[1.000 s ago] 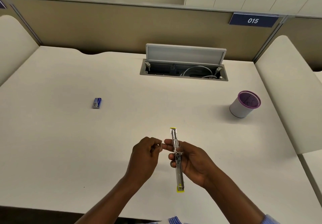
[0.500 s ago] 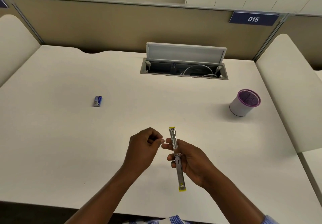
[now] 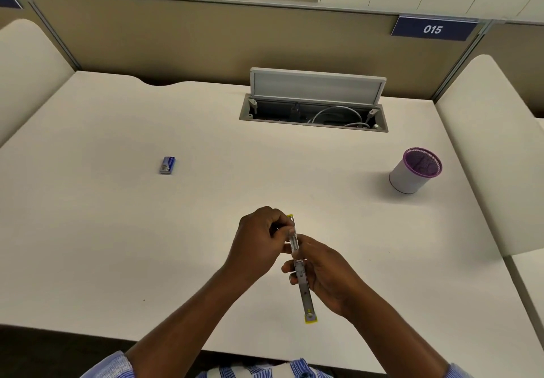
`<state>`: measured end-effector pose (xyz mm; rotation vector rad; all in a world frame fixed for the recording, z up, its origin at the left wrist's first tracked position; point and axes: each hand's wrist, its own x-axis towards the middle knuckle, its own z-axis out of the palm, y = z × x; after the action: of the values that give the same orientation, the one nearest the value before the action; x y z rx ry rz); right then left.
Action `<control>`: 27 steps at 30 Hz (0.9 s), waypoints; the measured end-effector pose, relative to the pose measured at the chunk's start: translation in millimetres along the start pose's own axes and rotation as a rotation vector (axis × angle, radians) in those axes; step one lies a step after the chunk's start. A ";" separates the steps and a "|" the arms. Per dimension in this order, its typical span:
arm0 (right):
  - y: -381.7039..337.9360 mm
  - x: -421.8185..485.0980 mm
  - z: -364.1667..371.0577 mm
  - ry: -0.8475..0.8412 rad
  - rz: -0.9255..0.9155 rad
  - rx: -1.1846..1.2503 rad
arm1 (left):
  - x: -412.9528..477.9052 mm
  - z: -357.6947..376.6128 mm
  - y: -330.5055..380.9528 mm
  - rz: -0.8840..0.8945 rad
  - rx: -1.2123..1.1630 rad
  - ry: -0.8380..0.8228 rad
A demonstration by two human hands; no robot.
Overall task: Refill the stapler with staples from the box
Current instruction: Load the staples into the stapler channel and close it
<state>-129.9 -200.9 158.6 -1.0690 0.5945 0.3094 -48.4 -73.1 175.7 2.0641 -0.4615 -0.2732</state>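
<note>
The stapler (image 3: 303,283), a long metal body with yellow ends, is swung open into one straight line above the desk's near middle. My right hand (image 3: 326,277) grips it around its middle from the right. My left hand (image 3: 259,239) is at the stapler's far half, fingertips pinched against the metal channel; whether staples are between them is too small to tell. The staple box (image 3: 167,165), small and blue, lies on the desk far to the left, well away from both hands.
A white pen cup with a purple mesh rim (image 3: 415,170) stands at the right. An open cable hatch (image 3: 313,103) with its lid up sits at the back middle. Cream dividers flank the white desk (image 3: 117,230) on both sides.
My left hand has moved right from just beside the stapler onto its far half. The stapler and right hand have stayed almost still.
</note>
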 end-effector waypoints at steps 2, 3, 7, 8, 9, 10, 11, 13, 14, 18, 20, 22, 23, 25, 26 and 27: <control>-0.3 -1.5 0.1 -0.005 0.005 0.010 | -1.6 2.4 -2.2 -0.001 0.003 0.004; -0.3 -2.5 0.2 -0.007 0.007 0.010 | -2.3 3.2 -3.1 -0.001 0.003 0.004; 1.7 -5.1 -0.5 -0.008 0.015 0.002 | -6.1 5.2 -5.9 0.000 0.012 0.007; 2.1 -4.9 -0.6 -0.008 0.016 0.002 | -6.5 5.5 -6.5 0.003 0.015 0.009; 3.0 -5.4 -0.8 -0.009 0.016 0.001 | -7.6 5.9 -6.9 0.005 0.016 0.011; 3.5 -5.6 -1.0 -0.009 0.017 -0.002 | -8.2 6.1 -7.5 0.008 0.018 0.014; 4.1 -5.8 -1.2 -0.009 0.017 -0.005 | -8.9 6.5 -8.0 0.011 0.021 0.016; 5.4 -6.1 -1.3 -0.007 0.017 -0.009 | -10.0 6.9 -8.9 0.016 0.026 0.012; 5.8 -6.2 -1.2 -0.005 0.017 -0.009 | -10.7 7.3 -9.0 0.016 0.029 0.006; 7.9 -6.7 -0.1 -0.010 0.021 -0.005 | -14.6 8.1 -9.3 0.050 0.073 -0.015; 8.6 -6.9 0.4 -0.006 0.029 0.012 | -17.2 7.6 -9.8 0.086 0.109 -0.019; 9.4 -6.9 0.4 0.000 0.039 0.035 | -19.1 6.9 -11.8 0.130 0.150 -0.026; 9.7 -6.9 0.1 0.001 0.043 0.044 | -20.0 6.2 -12.8 0.149 0.175 -0.031; 10.2 -7.1 -0.5 -0.003 0.052 0.058 | -23.1 4.1 -14.3 0.181 0.206 -0.039; 10.4 -7.2 -0.8 -0.006 0.055 0.064 | -25.3 2.7 -15.3 0.197 0.210 -0.044; 10.8 -7.4 -1.1 -0.007 0.057 0.068 | -27.6 1.0 -16.2 0.214 0.215 -0.055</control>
<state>-141.7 -196.6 154.8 -0.9864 0.6255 0.3403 -70.3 -54.6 161.4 2.1970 -0.7678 -0.1575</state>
